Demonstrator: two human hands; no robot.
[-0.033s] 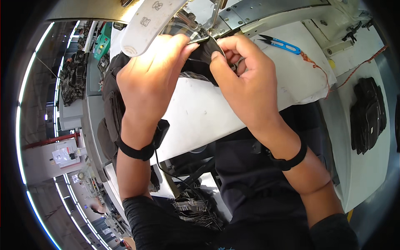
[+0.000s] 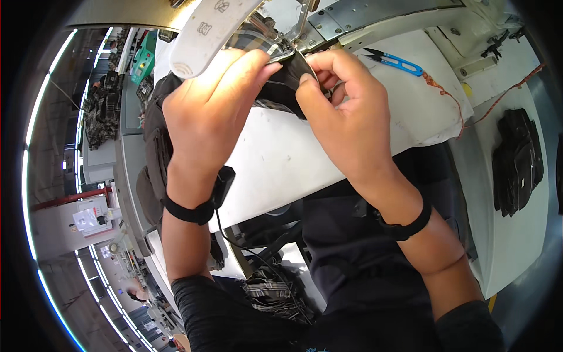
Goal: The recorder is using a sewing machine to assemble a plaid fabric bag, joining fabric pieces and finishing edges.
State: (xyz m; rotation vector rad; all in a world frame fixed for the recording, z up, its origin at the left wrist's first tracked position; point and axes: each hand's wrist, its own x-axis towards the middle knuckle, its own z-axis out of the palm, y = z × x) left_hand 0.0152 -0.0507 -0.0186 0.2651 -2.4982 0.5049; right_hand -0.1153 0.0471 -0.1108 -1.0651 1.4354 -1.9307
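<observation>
At the sewing machine's presser foot [image 2: 285, 47] lies a dark piece of fabric [image 2: 283, 75] with a plaid part [image 2: 249, 40]. Its edge is pinched by my left hand [image 2: 208, 108], thumb and forefinger closed just left of the foot. My right hand [image 2: 349, 102] is closed on the same fabric right of the foot, thumb on top and the other fingers curled beneath. Both hands sit close to the needle area, and the fabric's underside is partly hidden by them. A pale machine cover [image 2: 205, 38] hangs over the left fingers.
Blue thread snips [image 2: 399, 63] with an orange cord [image 2: 437, 85] lie on the white worktop [image 2: 275, 158] to the right. Dark folded pieces [image 2: 517, 161] are stacked at far right. Dark fabric [image 2: 155, 152] hangs at the left edge; plaid cloth [image 2: 270, 290] lies below.
My left hand and wrist have shifted very slightly to the left, and the fabric between the hands has moved a little. My right hand is nearly unmoved.
</observation>
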